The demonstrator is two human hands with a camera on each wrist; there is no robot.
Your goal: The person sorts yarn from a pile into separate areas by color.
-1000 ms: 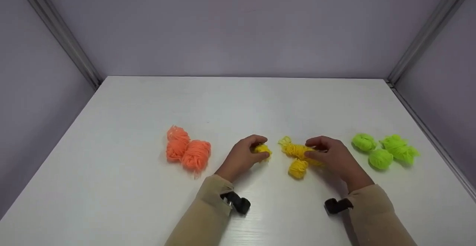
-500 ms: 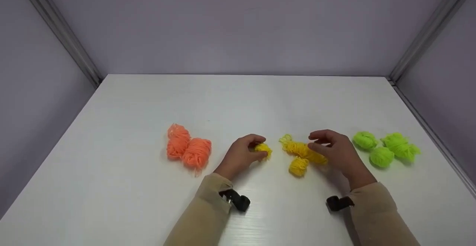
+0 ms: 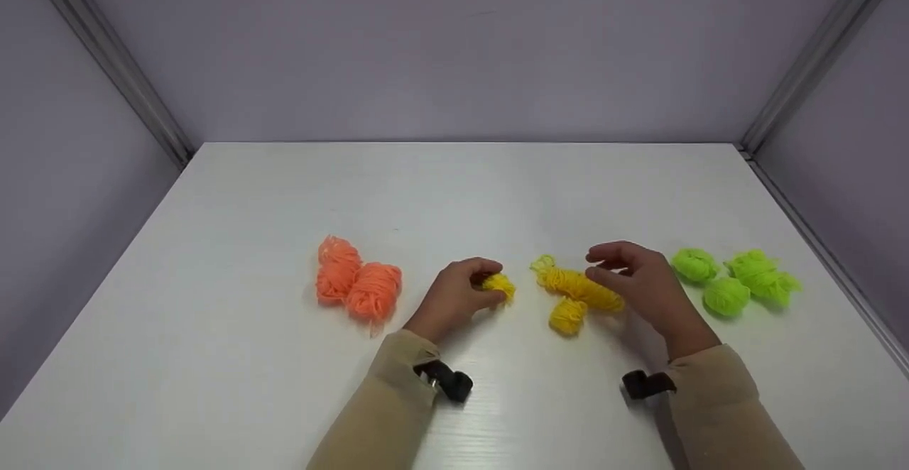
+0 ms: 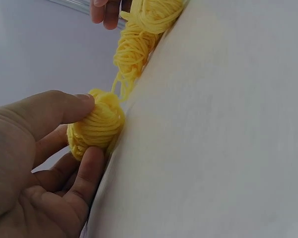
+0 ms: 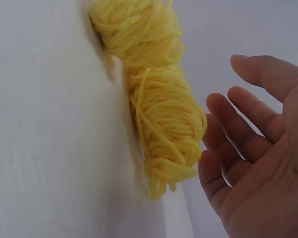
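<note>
My left hand (image 3: 461, 292) pinches a small yellow yarn ball (image 3: 499, 285) on the white table (image 3: 454, 193); the left wrist view shows thumb and fingers curled round this ball (image 4: 96, 124). Just to its right lie two more yellow yarn bundles, a long one (image 3: 579, 289) and a short one (image 3: 567, 315). My right hand (image 3: 632, 278) hovers over the long bundle's right end, fingers loosely spread and holding nothing; in the right wrist view the right hand (image 5: 258, 148) stands apart from the yellow bundle (image 5: 164, 129).
Two orange yarn bundles (image 3: 358, 289) lie to the left of my left hand. Three bright green yarn balls (image 3: 735, 282) sit to the right. Purple walls enclose the table at the back and sides, with metal rails (image 3: 106, 58) in the corners.
My right hand has lifted off the long yellow bundle and opened its fingers. The left hand keeps its pinch on the small yellow ball, hardly moved.
</note>
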